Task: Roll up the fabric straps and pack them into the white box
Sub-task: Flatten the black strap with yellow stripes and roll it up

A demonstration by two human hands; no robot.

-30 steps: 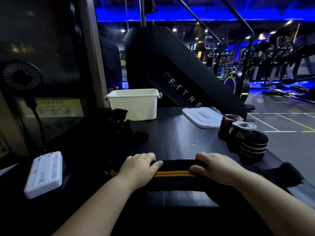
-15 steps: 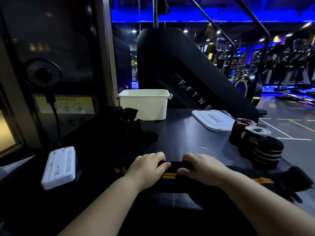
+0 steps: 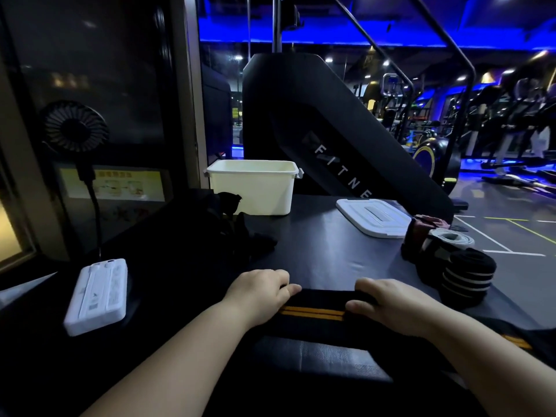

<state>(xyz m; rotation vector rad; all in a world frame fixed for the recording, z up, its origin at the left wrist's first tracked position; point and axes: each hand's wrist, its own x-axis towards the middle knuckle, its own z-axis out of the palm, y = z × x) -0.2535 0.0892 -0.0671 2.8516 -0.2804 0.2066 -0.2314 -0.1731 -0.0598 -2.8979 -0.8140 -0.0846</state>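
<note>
Head view: you looked down at a dark table (image 3: pixel 316 245) with both bare hands on one strap.
Strap: the black strap with two orange stripes (image 3: pixel 313 313) lay across the near edge of the table, on your side of the white box and well apart from it; it ran under both hands, and its right end trailed off past your right wrist.
Left hand: your left hand (image 3: pixel 258 291) was curled over the strap's left part, fingers pressed down on its far edge; whether you truly pinched the fabric or only pressed it, I could not tell.
Right hand: your right hand (image 3: pixel 391 305) covered the strap's right part, thumb on the striped face and fingers over the far edge, so it was grasping the strap.
White box: the white box (image 3: pixel 252 188) stood open and upright at the far side of the table, beyond your left hand.
Lid: the white lid (image 3: pixel 373 216) lay flat to the right of the box, apart from it.
Rolled straps: a black roll with pale stripes (image 3: pixel 469 278), a grey-white roll (image 3: pixel 449 237) and a dark red one (image 3: pixel 421 225) sat bunched together to the right of the box, nearer you than the lid.
Loose pile: dark fabric (image 3: pixel 237 230) lay heaped just in front of the box's left corner.
Left of the box: a white flat device (image 3: pixel 97 297) rested nearer you, and a small black fan (image 3: pixel 75 126) stood behind it.
</note>
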